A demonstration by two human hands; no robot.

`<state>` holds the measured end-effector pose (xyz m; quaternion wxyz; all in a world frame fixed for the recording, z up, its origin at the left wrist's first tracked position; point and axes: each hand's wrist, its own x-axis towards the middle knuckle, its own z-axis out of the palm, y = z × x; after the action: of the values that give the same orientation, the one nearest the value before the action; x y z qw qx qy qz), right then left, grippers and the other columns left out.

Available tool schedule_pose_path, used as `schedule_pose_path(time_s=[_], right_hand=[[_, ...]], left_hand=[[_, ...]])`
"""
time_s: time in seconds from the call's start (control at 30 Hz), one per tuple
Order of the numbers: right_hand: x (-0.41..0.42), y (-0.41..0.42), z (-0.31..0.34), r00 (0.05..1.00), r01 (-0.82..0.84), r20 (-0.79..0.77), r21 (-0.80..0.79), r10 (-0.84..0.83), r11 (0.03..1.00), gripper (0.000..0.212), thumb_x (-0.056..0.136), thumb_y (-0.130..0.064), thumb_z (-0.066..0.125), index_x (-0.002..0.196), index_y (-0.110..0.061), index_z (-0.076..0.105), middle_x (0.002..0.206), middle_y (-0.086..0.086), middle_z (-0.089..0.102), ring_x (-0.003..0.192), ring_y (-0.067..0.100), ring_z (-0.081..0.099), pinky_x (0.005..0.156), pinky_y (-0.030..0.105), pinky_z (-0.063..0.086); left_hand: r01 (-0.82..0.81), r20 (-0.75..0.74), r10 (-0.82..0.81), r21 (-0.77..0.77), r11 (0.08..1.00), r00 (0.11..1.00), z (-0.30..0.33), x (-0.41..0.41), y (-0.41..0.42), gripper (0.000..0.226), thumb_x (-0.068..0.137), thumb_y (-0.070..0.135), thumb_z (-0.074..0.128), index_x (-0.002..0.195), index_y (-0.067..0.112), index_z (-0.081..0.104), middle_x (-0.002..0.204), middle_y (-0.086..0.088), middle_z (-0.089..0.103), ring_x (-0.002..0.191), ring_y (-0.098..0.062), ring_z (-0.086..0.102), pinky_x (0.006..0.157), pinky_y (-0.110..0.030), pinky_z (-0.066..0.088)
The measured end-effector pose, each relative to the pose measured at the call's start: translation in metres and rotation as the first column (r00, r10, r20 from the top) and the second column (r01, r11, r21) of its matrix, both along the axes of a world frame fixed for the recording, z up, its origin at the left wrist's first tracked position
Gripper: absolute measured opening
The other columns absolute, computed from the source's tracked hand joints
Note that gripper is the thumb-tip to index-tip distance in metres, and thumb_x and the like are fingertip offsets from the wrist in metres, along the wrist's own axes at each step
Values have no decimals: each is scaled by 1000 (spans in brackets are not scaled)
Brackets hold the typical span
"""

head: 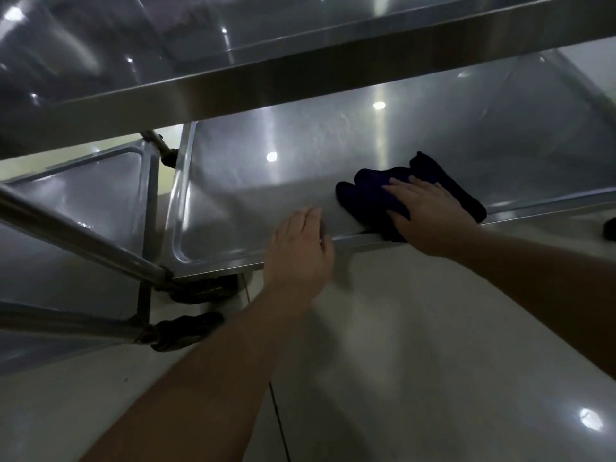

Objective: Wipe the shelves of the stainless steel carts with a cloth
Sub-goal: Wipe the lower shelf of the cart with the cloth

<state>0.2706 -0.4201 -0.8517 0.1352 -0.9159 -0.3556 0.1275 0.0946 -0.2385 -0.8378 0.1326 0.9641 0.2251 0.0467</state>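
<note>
Head view, looking down under the upper shelf of a stainless steel cart onto its lower shelf.

1. Cloth: dark blue, bunched, lies on lower shelf near the front rim, right of centre. Part of it hangs over the rim edge.
2. Right hand: palm down, fingers extended and flat on top of the cloth, pressing it to the shelf. Not curled round it. Fingertips point left/away.
3. Left hand: at the front rim of the lower shelf, left of the cloth, apart from it. Fingers relaxed, roughly straight, holding nothing. Image blurred here; contact w/ rim cannot be confirmed.
4. Second cart shelf: adjacent on the left, w/ tubular frame post crossing in front.
5. Caster wheels: dark, visible below the left corner, on a pale glossy floor.
6. Shelf surfaces show ceiling-light reflections.
</note>
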Motion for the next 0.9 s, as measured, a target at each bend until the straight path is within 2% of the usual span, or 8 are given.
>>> schedule_pose_path(time_s=[0.2,0.3,0.37,0.53,0.67,0.73,0.8,0.9], right_hand=[[4,-4,-3,1000,-19,-11,2,19,1000,61,101,-54,36,159,-39,30,168,-18,24,157,13,14,127,46,5],[9,-11,-2,999,-38,-21,11,38,999,58,103,-52,36,159,-38,30,168,-17,24,157,13,14,127,45,5],[21,-27,-2,1000,-1,-25,14,1,1000,57,104,-50,38,159,-38,31,168,-17,24,157,13,14,127,45,5],[82,-106,2,975,222,4,-10,-222,975,56,103,-43,40,157,-33,36,167,-8,31,155,22,24,126,50,15],[136,-181,7,891,455,-7,10,-455,891,70,90,-46,35,155,-21,42,163,10,38,148,38,34,123,51,25],[162,-210,6,806,590,-33,-21,-591,807,68,93,-46,39,156,-19,38,161,19,37,146,43,34,123,53,25],[183,-224,3,722,688,-35,-74,-691,722,64,99,-44,42,158,-23,31,164,20,29,150,46,26,123,58,22],[189,-211,-2,697,711,-41,-92,-716,697,64,98,-46,41,158,-25,31,164,18,29,151,46,23,122,60,22]], left_hand=[[-42,-67,43,15,999,997,-4,44,2,57,108,37,41,159,13,34,166,-8,33,152,-26,30,124,-38,23],[-60,-79,58,-26,998,995,-11,45,4,62,109,41,40,163,15,27,172,-5,20,157,-24,20,128,-39,17],[-57,-89,56,-10,998,994,-15,43,4,64,108,45,39,164,17,25,173,-4,19,158,-24,18,128,-41,16],[-62,-72,67,67,996,995,-20,46,3,65,106,47,43,161,15,33,169,-7,29,155,-27,26,127,-42,21],[-34,-33,37,88,996,999,-22,45,1,64,105,40,49,159,8,37,168,-11,32,155,-30,29,127,-45,22],[-23,-28,26,107,994,999,-21,45,0,63,106,41,44,159,7,38,167,-13,33,154,-31,29,127,-46,23],[-19,-19,22,133,991,1000,-20,44,-2,68,102,45,38,158,6,39,166,-13,35,154,-32,31,126,-46,25],[-4,-3,4,154,988,1000,-20,44,-4,71,100,46,37,157,5,40,165,-15,37,153,-33,33,125,-47,27]])
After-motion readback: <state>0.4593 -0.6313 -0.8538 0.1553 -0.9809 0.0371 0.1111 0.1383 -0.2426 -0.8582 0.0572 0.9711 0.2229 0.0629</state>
